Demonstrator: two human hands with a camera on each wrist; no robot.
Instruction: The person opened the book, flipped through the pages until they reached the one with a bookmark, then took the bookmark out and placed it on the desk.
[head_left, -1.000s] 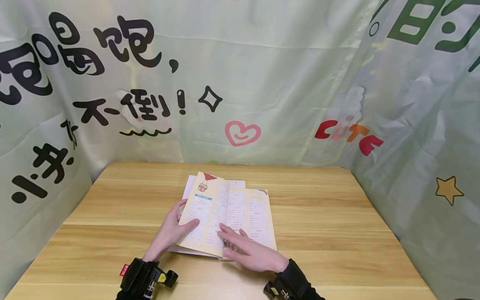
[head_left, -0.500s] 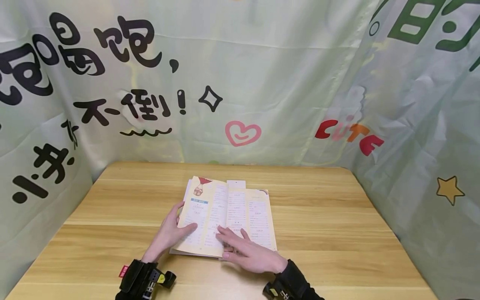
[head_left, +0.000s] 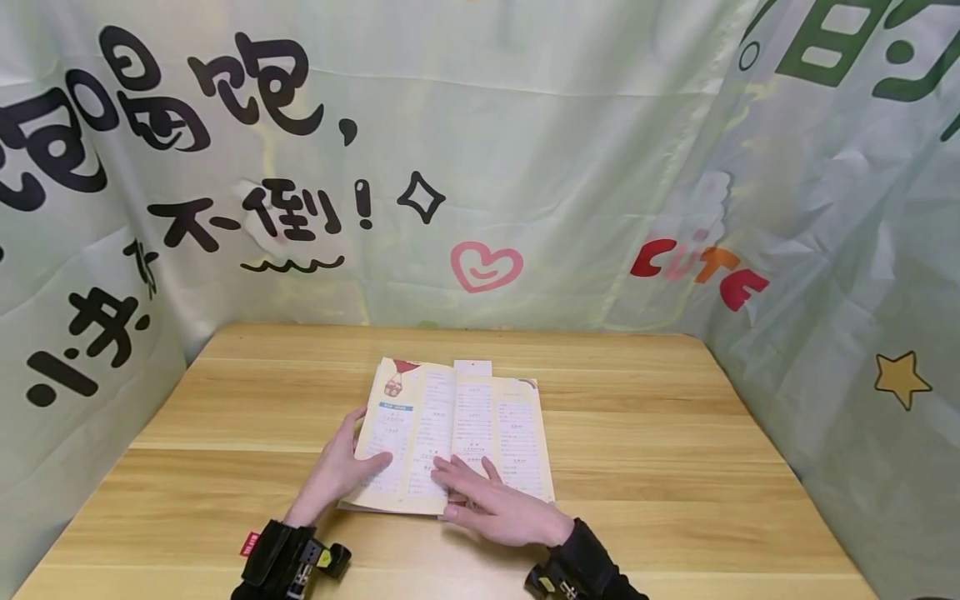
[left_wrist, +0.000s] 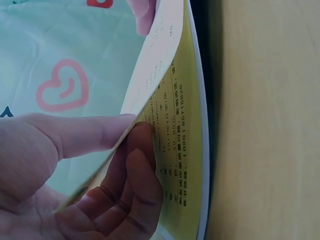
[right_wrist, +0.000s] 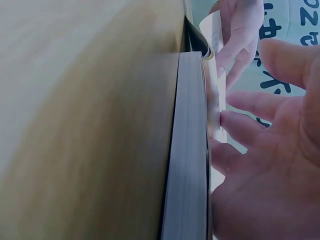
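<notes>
An open book with cream printed pages lies in the middle of the wooden table. My left hand pinches the left page, thumb on top and fingers beneath. In the left wrist view the left hand holds that page slightly lifted over the yellow page below. My right hand rests flat on the lower part of the right page, fingers straight. The right wrist view shows the book's page block edge-on beside the right hand.
Printed pale green cloth walls the table at the back and on both sides. A small white tag sticks out past the book's far edge. Bare tabletop lies left and right of the book.
The left page, raised a second ago, has come down almost flat in my left hand. My right hand has stayed on the right page with only a small shift.
</notes>
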